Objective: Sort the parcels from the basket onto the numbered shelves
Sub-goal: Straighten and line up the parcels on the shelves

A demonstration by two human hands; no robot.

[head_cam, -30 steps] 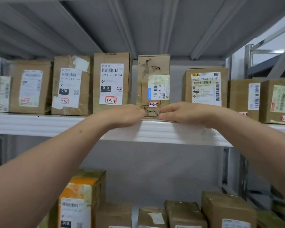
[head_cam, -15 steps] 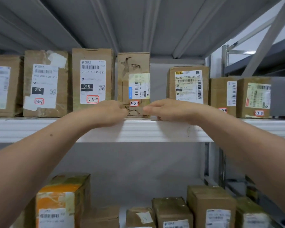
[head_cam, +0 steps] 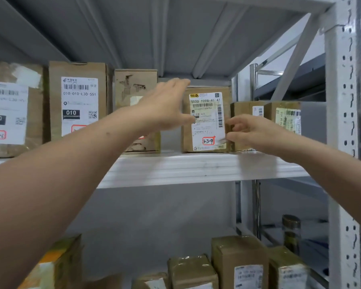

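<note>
Cardboard parcels stand in a row on a white shelf [head_cam: 196,170]. One brown parcel [head_cam: 205,119] carries a white label marked 3-3-9. My left hand [head_cam: 165,107] is spread open at its left edge, fingers reaching up over the top corner. My right hand [head_cam: 248,132] has its fingers apart and touches the parcel's lower right corner. To the left stands a narrow torn parcel [head_cam: 136,88], partly hidden by my left hand. Beyond it is a tall parcel [head_cam: 79,101] labelled 010-010-L30-551.
Two smaller parcels [head_cam: 279,117] sit to the right of my right hand. A white perforated upright [head_cam: 342,142] stands at the right. Several more parcels [head_cam: 238,259] rest on the lower shelf, beside a dark jar [head_cam: 291,232]. Another parcel [head_cam: 8,109] is at far left.
Both hands left the narrow torn parcel and moved right to the parcel marked 3-3-9. My left hand rose and opened; the view shifted right.
</note>
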